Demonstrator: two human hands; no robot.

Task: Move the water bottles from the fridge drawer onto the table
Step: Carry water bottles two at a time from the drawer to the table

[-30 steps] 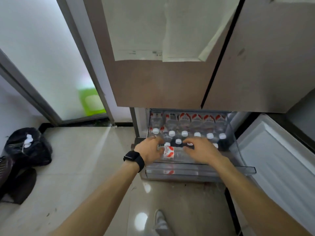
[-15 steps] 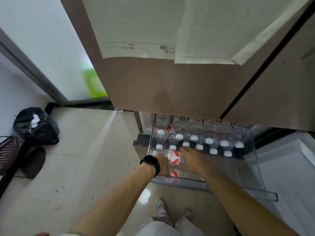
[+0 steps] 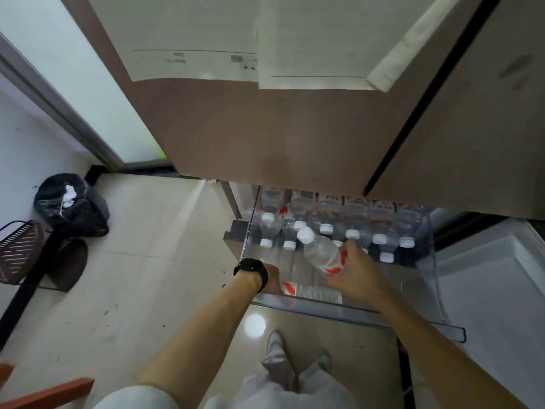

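My two hands are in the fridge drawer, each on a water bottle.

My right hand (image 3: pixel 355 278) grips a tilted bottle (image 3: pixel 321 250), white cap up, lifted over the clear drawer (image 3: pixel 354 315). My left hand (image 3: pixel 269 280), with a black watch (image 3: pixel 251 271), wraps a lying bottle (image 3: pixel 309 290) at the drawer's front. More standing bottles (image 3: pixel 352 228) fill the back, under the brown fridge door (image 3: pixel 265 128).

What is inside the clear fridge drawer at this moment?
The fridge drawer holds rows of white-capped water bottles. The right hand lifts one bottle; the left hand reaches one lying at the front. The fridge door hides the back row's far ends.
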